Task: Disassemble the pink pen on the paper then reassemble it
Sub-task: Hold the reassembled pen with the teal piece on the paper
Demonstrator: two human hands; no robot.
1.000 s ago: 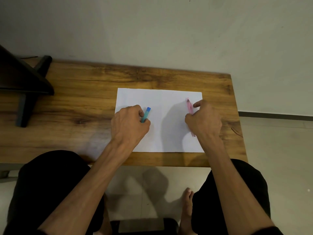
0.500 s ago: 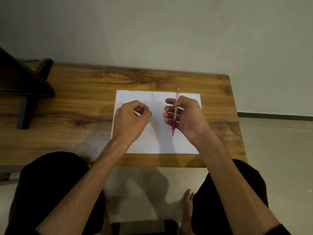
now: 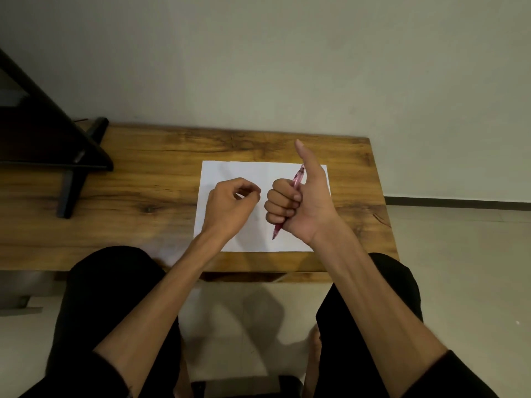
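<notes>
My right hand (image 3: 304, 206) is raised over the white paper (image 3: 230, 170) with its fingers wrapped in a fist around the pink pen (image 3: 298, 179). The thumb sticks straight up. The pen runs diagonally through the fist, with its clicker end toward the wall and its tip (image 3: 276, 232) toward me. My left hand (image 3: 230, 205) hovers over the paper's left half, just left of the fist. Its fingers are curled loosely, thumb near the index tip, and nothing shows in it. No blue pen is visible.
The paper lies on a wooden table (image 3: 138, 179) whose right edge (image 3: 382, 196) is close to my right hand. A black stand (image 3: 74, 159) occupies the table's left end. My knees sit under the near edge, with tiled floor below.
My right hand lifted the pink pen off the paper, closed into a fist around it and raised its thumb. My left hand let go of the blue pen, which is out of sight.
</notes>
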